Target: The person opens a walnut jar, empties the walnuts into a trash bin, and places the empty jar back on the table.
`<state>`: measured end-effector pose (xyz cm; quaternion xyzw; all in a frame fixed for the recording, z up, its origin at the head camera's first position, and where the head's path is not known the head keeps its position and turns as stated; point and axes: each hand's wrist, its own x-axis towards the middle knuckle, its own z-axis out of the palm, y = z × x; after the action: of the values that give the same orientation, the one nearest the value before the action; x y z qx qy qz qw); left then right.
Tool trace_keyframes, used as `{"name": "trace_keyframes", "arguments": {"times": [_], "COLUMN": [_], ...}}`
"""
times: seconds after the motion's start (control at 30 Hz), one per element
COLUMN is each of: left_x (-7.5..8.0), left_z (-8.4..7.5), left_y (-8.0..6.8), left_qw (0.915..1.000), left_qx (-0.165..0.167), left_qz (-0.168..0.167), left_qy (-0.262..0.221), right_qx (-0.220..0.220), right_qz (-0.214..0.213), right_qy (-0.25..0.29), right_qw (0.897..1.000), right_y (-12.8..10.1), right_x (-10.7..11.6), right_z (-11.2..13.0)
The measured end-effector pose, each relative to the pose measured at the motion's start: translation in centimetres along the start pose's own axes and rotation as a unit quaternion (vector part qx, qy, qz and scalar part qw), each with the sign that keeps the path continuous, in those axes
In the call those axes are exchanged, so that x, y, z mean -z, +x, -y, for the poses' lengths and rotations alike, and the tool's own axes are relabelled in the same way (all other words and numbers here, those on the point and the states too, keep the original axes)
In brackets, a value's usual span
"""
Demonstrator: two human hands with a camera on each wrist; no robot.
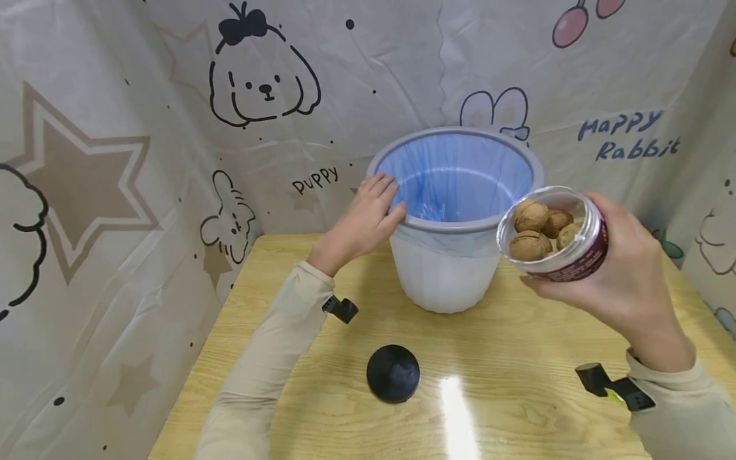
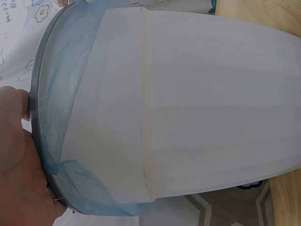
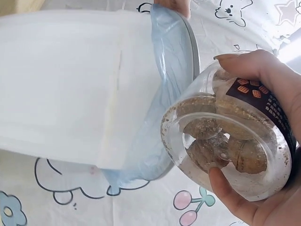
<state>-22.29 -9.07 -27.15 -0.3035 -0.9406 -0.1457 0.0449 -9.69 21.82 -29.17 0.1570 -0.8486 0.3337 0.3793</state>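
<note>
A white bin [image 1: 443, 278] with a grey rim and a blue liner [image 1: 460, 176] stands on the wooden table [image 1: 517, 383]. My left hand [image 1: 368, 220] rests on the bin's left rim [image 2: 40, 108], fingers laid over the edge. My right hand [image 1: 623, 281] grips an open clear jar of walnuts [image 1: 552, 233], tilted with its mouth toward me, just right of the bin's rim. In the right wrist view the jar [image 3: 225, 146] sits beside the bin's rim [image 3: 190, 56]. The jar's black lid [image 1: 393, 373] lies on the table in front of the bin.
Cartoon-printed sheets [image 1: 115, 160] wall the table on the left, back and right. A glare spot [image 1: 457, 409] shines on the tabletop near the front edge.
</note>
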Motion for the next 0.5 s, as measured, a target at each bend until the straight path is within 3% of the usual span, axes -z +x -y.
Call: {"name": "trace_keyframes", "arguments": {"times": [0.3, 0.5], "left_x": [0.0, -0.1], "left_z": [0.0, 0.1], "left_y": [0.0, 0.0], "left_qw": [1.0000, 1.0000], "left_qx": [-0.002, -0.003], "left_qz": [0.002, -0.004], "left_qy": [0.007, 0.004], "right_qx": [-0.018, -0.002], "right_qz": [0.015, 0.004], "right_qy": [-0.013, -0.021], "right_qw": [1.000, 1.000], "right_y": [2.5, 4.9], "right_x": [0.8, 0.5], "right_z": [-0.5, -0.7]}}
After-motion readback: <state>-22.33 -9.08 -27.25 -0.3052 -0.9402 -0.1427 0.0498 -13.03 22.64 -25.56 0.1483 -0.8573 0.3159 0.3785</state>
